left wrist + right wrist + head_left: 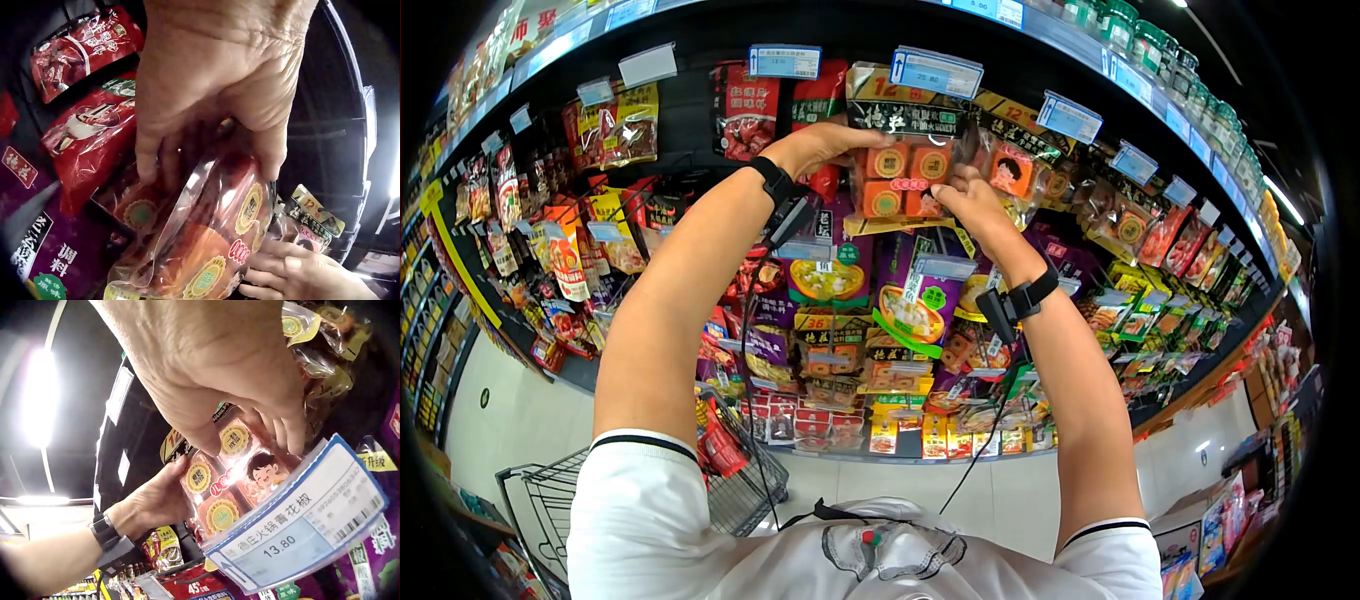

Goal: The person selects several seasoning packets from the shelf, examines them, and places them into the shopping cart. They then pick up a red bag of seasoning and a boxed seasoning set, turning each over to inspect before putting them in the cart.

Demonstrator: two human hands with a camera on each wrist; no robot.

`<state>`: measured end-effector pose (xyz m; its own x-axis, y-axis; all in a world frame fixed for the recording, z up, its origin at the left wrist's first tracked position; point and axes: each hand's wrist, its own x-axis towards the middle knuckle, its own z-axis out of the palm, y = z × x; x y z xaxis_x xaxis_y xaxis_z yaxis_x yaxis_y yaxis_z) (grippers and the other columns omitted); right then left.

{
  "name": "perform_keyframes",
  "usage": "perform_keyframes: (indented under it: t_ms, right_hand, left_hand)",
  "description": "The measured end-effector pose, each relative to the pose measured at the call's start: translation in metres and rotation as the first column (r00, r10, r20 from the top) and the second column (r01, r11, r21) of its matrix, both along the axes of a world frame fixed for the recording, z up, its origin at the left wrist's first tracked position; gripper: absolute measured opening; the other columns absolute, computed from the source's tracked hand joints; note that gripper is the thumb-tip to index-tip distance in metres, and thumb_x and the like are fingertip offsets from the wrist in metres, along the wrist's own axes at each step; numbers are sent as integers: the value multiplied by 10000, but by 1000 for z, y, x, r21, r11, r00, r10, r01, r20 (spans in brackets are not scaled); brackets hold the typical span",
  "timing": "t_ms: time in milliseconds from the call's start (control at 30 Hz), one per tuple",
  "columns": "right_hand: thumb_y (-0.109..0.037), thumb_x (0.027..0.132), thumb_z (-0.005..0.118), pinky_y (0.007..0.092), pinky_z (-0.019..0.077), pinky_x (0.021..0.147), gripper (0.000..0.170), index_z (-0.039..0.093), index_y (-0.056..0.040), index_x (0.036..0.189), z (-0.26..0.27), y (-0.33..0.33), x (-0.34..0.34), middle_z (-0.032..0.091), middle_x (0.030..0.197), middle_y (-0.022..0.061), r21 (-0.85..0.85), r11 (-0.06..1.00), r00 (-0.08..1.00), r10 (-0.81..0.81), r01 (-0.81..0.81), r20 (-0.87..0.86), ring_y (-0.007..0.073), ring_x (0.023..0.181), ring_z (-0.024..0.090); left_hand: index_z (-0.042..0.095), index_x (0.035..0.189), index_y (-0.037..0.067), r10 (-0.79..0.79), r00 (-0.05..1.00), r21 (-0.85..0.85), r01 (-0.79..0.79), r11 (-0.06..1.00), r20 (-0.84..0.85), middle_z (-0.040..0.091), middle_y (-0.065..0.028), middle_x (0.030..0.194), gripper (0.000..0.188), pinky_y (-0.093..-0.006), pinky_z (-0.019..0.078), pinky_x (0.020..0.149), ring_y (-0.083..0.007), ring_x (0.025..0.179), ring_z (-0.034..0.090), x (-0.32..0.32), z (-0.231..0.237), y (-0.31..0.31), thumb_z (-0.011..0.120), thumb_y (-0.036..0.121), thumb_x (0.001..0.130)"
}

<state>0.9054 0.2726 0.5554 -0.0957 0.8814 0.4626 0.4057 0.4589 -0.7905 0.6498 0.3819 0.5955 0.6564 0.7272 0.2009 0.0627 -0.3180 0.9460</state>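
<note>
Both hands hold a clear plastic bag of hotpot seasoning (887,163) with orange-red square blocks inside, raised in front of the hanging rack. My left hand (820,148) grips its left side, thumb over the front. In the left wrist view, the fingers and thumb of that hand straddle the bag (209,247). At the lower right of the bag, my right hand (985,212) pinches it, thumb on the front face. Round yellow seals and a printed cartoon child show on the bag (222,515) in the right wrist view, where a price tag (294,519) covers its lower part.
A similar bag (1012,172) hangs just right of the held one. Purple soup packets (915,305) hang below, red pouches (746,110) to the left. Price tags (937,72) jut out above the hands. A wire shopping cart (745,490) stands at the lower left.
</note>
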Motion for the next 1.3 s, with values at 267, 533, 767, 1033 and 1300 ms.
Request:
perform_keyframes:
  t_ms: [267, 533, 767, 1033, 1300]
  right_hand:
    - [-314, 894, 669, 347, 422, 1042, 789, 286, 121, 1429, 0, 2, 9, 516, 1357, 266, -62, 997, 997, -37, 41, 71, 290, 1245, 537]
    - [-433, 843, 676, 375, 427, 1025, 844, 365, 124, 1395, -19, 35, 21, 556, 1302, 317, 35, 991, 985, -136, 133, 106, 374, 1224, 559]
    - [-528, 801, 708, 370, 403, 1053, 974, 356, 146, 1409, 5, -1, 4, 518, 1349, 325, -78, 986, 985, -137, 145, 105, 383, 1266, 525]
    - [-647, 780, 695, 397, 311, 1132, 1134, 275, 180, 1431, 9, -4, 10, 413, 1423, 337, -118, 993, 1000, -4, 4, 6, 385, 1365, 406]
    - [-734, 713, 694, 423, 286, 1147, 1281, 225, 222, 1425, -13, 30, 28, 318, 1467, 384, -197, 978, 992, -90, 70, -93, 414, 1417, 318]
  left_hand:
    - [576, 1268, -9, -2, 999, 57, 4, 998, -36, 662, -108, 1126, 653, -350, 466, 937, -181, 1051, 606, 7, -4, -18, 770, 433, 829]
    - [624, 1211, -2, 110, 993, 23, -109, 994, -46, 662, -90, 1140, 526, -320, 480, 921, -177, 1013, 632, 6, -2, -24, 762, 337, 834]
    - [626, 1199, 0, 110, 994, 68, -111, 992, 19, 677, -59, 1099, 483, -280, 501, 829, -138, 945, 640, 0, -10, -19, 717, 352, 882]
    - [636, 1150, -1, 95, 992, -12, -94, 995, 86, 686, -52, 1045, 456, -247, 507, 780, -105, 902, 646, 2, -11, -29, 722, 354, 876]
    - [617, 1150, -7, 66, 980, -62, -56, 997, 187, 693, -78, 1041, 407, -277, 550, 846, -123, 904, 677, 6, -5, -44, 686, 302, 893]
